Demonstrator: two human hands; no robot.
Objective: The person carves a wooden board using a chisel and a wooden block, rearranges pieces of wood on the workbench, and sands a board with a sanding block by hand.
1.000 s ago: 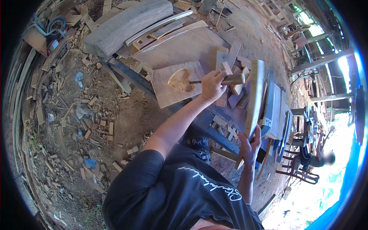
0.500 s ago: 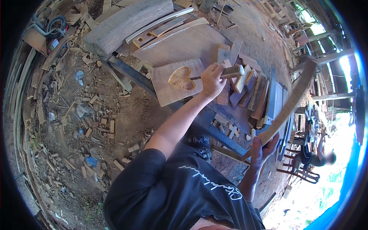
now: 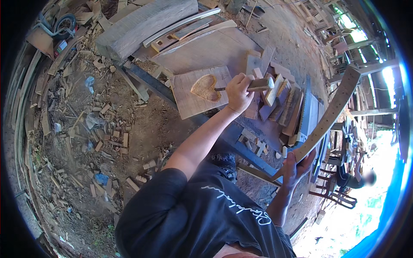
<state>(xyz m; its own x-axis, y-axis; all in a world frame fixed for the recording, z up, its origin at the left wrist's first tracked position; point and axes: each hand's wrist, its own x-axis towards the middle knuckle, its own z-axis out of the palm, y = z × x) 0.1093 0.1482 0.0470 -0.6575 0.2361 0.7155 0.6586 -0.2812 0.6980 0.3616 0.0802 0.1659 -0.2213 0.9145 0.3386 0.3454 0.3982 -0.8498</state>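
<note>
Daylight is entering from the right, overexposing the area beyond the right hand (image 3: 296, 168); fisheye distortion is bending edges, corners vignetting black.

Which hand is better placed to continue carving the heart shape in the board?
The left hand: it already holds the chisel with its tip at the heart carving. The right hand is occupied lifting a long wooden slat.

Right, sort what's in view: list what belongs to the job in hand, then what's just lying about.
In hand:
left hand gripping a wooden-handled chisel
board with heart-shaped carving
right hand holding a long curved wooden piece

Lying about:
wood offcuts on the dirt
curved slats
thick plank
handsaw
</note>
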